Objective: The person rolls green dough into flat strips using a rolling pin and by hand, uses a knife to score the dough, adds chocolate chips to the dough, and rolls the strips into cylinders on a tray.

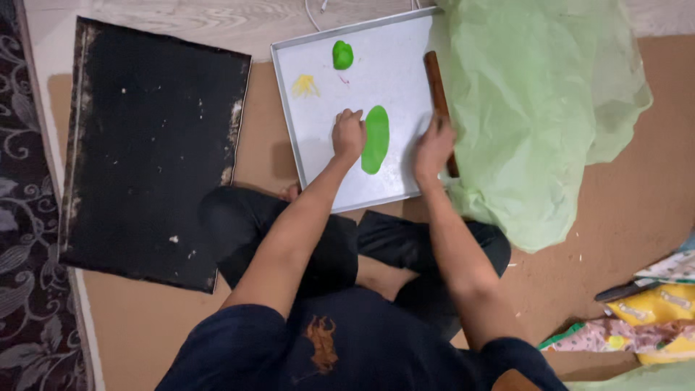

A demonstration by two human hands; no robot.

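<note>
On the square metal tray [394,87], the left hand [348,135] presses fingertips beside the flattened green dough oval [376,139]; the right hand [433,148] closes round the wooden rolling pin [436,87]. Best rolled with even pressure.

Looks like a room in a home, with the work done sitting cross-legged on the floor. Shown by pale wood-look flooring [217,22], a patterned rug [22,217] along one edge, brown sheeting [630,217] spread underfoot, a metal baking tray [318,145] with green dough [375,139], a thin green plastic bag [536,108], and snack packets [651,318] lying nearby.
</note>
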